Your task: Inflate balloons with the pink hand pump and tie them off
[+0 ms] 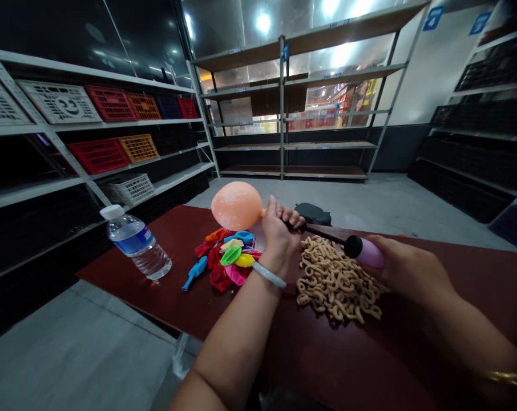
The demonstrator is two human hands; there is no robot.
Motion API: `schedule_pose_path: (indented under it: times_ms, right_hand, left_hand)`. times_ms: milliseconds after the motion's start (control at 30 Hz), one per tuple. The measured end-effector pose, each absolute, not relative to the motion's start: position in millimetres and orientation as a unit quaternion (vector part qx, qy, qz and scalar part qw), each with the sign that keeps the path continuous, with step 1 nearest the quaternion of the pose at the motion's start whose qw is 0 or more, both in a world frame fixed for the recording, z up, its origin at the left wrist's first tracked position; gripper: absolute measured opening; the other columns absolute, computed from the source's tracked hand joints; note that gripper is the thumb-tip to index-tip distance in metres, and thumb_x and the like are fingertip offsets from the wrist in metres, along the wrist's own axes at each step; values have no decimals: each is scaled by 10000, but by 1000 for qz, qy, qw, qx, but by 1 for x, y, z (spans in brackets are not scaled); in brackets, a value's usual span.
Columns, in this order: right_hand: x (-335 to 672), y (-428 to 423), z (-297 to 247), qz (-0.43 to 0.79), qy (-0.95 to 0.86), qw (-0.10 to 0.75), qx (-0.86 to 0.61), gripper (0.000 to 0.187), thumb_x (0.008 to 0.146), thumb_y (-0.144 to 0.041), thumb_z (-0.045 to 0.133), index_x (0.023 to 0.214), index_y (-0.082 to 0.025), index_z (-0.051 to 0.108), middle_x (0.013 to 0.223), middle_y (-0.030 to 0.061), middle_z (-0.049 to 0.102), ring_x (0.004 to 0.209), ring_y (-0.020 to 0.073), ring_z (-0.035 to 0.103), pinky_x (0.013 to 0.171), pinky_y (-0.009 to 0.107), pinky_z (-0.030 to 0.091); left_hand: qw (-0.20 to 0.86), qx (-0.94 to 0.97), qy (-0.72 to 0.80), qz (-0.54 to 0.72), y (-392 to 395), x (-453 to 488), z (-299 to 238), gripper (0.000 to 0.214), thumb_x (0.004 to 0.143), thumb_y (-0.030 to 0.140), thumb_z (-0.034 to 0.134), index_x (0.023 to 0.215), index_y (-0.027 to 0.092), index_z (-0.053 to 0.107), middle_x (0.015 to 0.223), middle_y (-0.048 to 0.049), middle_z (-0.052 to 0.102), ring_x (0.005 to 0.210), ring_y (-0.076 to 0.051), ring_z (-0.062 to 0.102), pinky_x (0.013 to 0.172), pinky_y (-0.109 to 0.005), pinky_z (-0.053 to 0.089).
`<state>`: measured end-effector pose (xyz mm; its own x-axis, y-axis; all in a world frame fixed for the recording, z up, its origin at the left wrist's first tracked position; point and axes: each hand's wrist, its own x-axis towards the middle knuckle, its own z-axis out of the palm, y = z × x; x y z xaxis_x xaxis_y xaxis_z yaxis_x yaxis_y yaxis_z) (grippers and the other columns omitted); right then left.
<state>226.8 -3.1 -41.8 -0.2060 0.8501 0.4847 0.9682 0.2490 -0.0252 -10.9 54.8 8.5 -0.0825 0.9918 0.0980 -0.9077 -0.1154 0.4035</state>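
In the head view, my left hand [282, 225] is closed around the black front end of a hand balloon pump, at the neck of a partly inflated peach balloon [237, 205]. The balloon bulges out to the left of my fingers. My right hand [406, 265] wraps round the purple barrel of the balloon pump [371, 254]. A thin black rod spans the gap between both hands. Below the balloon lies a pile of flat, colourful balloons [233, 257]. Beneath the pump sits a heap of tan, curled snack-like pieces [338, 279].
A water bottle [138, 242] with a white cap stands on the left of the dark red table [310, 354]. Shelves with coloured crates [113, 103] line the left wall, and a metal rack [282, 114] stands behind. A dark bag-like object [313, 213] shows beyond the table.
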Motion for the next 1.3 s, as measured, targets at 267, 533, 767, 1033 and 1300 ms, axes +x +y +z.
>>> schedule_pose_path:
  times_ms: [267,533,767,1033,1300]
  right_hand:
    - [231,-4,-42,-158,-759,163,-610,444,784,-535,579,1097,-228,646,925,112,732,648,301,658,483,369,364]
    - [206,-13,-46,-165,-764,197,-592,448,768,-542,590,1097,-243,644,889,78,730,636,260,657,494,340,380]
    - [195,-16,-45,-158,-764,220,-585,464,776,-566,591,1121,-260,638,915,46,731,671,235,677,507,316,405]
    - [219,-5,-41,-129,-770,178,-599,407,794,-523,600,1103,-262,648,898,59,731,680,252,672,507,320,383]
    - [227,-6,-43,-166,-767,155,-600,527,837,-541,544,1296,-283,545,964,63,732,705,255,679,521,330,384]
  left_hand:
    - [637,173,111,743,57,-11,7,490,894,462,560,585,200,285,453,70,268,362,-73,278,422,-239,218]
    - [690,189,131,686,29,44,-9,533,889,528,540,557,195,289,437,59,283,361,-77,298,431,-240,249]
    - [704,206,124,669,25,48,-10,543,879,543,549,545,193,303,425,57,291,362,-81,313,434,-242,263]
    - [661,177,122,719,65,-11,-3,495,889,472,571,578,197,302,439,68,282,365,-78,313,425,-235,233]
    - [637,176,103,743,72,-25,-2,531,852,510,610,571,199,284,445,75,272,365,-70,298,419,-232,224]
